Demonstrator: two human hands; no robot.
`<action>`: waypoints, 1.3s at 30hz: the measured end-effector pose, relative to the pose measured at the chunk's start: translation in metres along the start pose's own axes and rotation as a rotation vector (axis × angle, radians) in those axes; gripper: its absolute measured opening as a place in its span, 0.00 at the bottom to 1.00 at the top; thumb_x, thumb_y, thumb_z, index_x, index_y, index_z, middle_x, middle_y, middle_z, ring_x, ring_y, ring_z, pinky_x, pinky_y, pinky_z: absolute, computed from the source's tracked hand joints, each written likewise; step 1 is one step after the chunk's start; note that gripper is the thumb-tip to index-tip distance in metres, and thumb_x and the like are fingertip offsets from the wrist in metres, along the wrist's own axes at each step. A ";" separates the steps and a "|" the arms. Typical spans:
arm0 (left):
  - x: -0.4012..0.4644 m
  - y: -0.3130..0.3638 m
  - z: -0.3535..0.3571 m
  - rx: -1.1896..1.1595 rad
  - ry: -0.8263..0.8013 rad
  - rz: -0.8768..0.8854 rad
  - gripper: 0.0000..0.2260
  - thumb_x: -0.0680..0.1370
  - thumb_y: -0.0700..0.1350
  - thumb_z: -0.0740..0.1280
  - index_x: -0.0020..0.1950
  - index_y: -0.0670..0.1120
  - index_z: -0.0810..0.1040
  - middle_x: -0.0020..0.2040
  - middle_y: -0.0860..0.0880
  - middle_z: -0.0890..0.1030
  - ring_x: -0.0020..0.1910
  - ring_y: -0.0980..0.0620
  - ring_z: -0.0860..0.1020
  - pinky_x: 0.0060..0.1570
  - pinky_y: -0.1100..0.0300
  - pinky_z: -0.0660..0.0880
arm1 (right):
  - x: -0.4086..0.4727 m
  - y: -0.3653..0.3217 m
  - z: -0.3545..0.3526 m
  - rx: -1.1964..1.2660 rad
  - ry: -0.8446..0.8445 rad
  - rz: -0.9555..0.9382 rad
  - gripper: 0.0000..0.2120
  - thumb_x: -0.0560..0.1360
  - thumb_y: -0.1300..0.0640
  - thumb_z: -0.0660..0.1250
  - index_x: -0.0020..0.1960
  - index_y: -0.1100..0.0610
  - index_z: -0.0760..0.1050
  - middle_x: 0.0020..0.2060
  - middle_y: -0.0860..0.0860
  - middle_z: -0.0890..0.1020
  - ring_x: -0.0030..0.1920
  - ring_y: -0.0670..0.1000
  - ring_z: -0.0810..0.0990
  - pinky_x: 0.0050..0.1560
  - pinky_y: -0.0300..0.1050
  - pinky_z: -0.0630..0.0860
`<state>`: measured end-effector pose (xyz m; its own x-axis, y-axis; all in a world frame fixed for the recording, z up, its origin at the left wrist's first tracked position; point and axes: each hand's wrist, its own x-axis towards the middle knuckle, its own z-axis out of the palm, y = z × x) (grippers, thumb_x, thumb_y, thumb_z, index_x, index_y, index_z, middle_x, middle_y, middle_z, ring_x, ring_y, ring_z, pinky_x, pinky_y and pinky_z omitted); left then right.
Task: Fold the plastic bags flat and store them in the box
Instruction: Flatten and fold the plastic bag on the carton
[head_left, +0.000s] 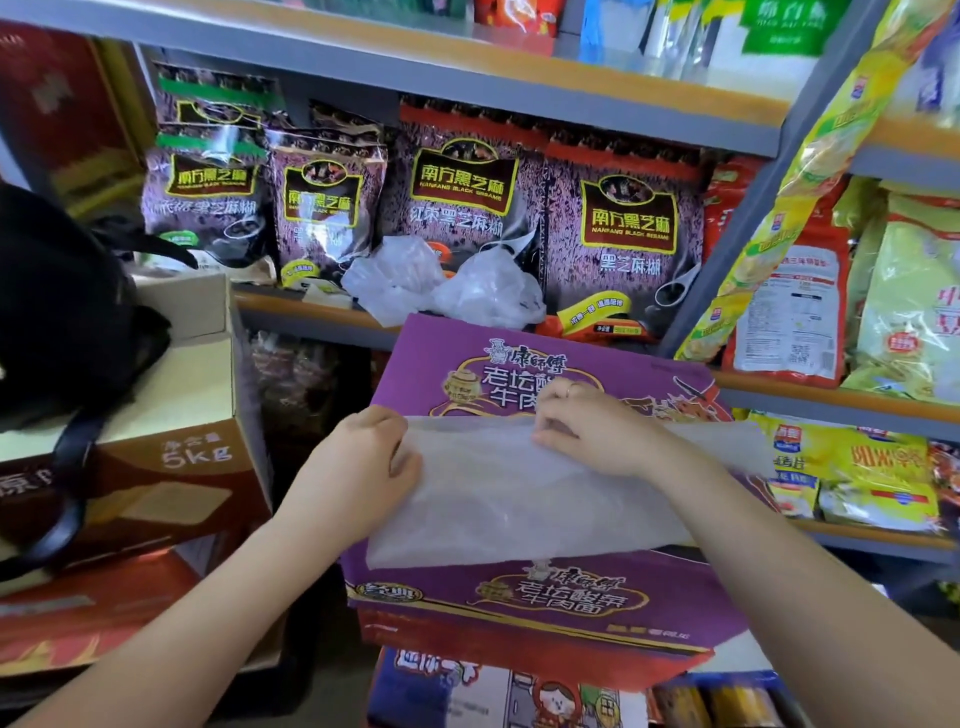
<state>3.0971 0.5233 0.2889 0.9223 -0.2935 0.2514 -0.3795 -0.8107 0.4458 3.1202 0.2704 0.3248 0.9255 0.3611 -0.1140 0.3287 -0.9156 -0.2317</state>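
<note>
A translucent white plastic bag (498, 499) lies spread flat on top of a purple noodle carton (545, 597). My left hand (358, 467) grips the bag's upper left corner, fingers curled over its edge. My right hand (597, 431) pinches the bag's top edge near the middle, with a ring on one finger. Two more crumpled clear plastic bags (441, 286) sit on the shelf edge just behind the carton. An open brown cardboard box (171, 457) marked 5kg stands to the left.
Metal shelves (519, 93) hold dark sesame-paste packets (457, 197) behind and yellow snack packs (857, 467) to the right. A black bag (62, 312) rests on the brown box. Red cartons (104, 613) lie below it, and another carton (467, 691) sits under the purple one.
</note>
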 end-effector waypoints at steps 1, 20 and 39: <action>0.004 -0.001 0.000 -0.008 0.004 -0.012 0.19 0.70 0.53 0.58 0.48 0.39 0.76 0.49 0.43 0.78 0.48 0.41 0.76 0.45 0.51 0.75 | 0.001 0.000 0.003 -0.002 0.021 0.017 0.05 0.76 0.50 0.63 0.42 0.50 0.71 0.50 0.45 0.70 0.51 0.48 0.69 0.52 0.53 0.74; 0.081 0.025 0.016 0.155 -0.167 0.208 0.06 0.75 0.39 0.60 0.50 0.44 0.74 0.49 0.44 0.76 0.50 0.40 0.74 0.38 0.57 0.68 | -0.009 0.012 -0.002 -0.045 0.090 0.288 0.23 0.70 0.40 0.67 0.58 0.52 0.70 0.43 0.45 0.73 0.44 0.49 0.72 0.40 0.44 0.65; 0.042 0.050 0.035 0.288 -0.065 0.336 0.18 0.72 0.51 0.54 0.45 0.43 0.79 0.43 0.44 0.81 0.40 0.43 0.80 0.34 0.54 0.78 | 0.015 0.018 -0.006 -0.091 0.073 0.222 0.20 0.78 0.44 0.58 0.34 0.51 0.56 0.35 0.49 0.68 0.44 0.57 0.72 0.32 0.47 0.61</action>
<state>3.1190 0.4530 0.2919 0.7572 -0.5890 0.2824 -0.6320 -0.7699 0.0885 3.1411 0.2581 0.3250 0.9871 0.1382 -0.0812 0.1279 -0.9844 -0.1206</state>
